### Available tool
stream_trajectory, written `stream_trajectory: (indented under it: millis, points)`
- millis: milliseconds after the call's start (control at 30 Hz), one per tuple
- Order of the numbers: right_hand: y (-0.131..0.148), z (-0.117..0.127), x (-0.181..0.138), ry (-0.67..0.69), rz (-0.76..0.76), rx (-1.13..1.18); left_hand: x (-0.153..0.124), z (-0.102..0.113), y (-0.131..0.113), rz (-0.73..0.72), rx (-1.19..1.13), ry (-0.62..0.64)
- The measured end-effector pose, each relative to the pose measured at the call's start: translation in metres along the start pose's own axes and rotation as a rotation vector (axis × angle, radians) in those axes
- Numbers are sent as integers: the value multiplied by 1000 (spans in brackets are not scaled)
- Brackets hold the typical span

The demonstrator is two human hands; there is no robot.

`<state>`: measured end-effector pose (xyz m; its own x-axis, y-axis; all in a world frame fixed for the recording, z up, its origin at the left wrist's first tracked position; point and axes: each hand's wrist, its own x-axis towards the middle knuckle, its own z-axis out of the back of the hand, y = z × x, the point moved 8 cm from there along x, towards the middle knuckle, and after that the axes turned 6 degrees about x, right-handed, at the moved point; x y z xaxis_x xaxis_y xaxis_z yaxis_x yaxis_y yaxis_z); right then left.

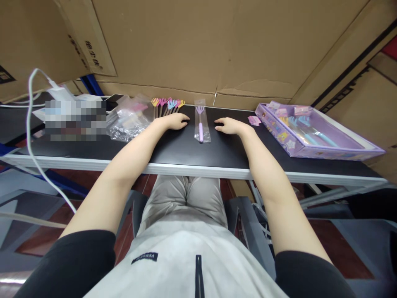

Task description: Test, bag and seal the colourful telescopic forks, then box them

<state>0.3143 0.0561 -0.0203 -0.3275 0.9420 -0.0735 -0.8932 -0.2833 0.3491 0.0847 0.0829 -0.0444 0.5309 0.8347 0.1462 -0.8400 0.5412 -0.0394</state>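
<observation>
Has clear bags (128,122) at left on the black table (186,151), then a row of colourful claw-headed sticks (169,104). Rests the left hand (175,121) just beside these, loosely curled, holding nothing. Has the sleeved purple stick (200,128) flat between both hands, touched by neither. Rests the right hand (230,126) likewise bent and empty, then has a pink card (254,120) and a purple box (335,154).
</observation>
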Motion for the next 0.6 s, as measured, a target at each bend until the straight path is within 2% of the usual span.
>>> stream_trajectory:
  millis: [600]
  points:
    - [4,0,-2,18,4,-24,2,-2,-1,-3,-13,-4]
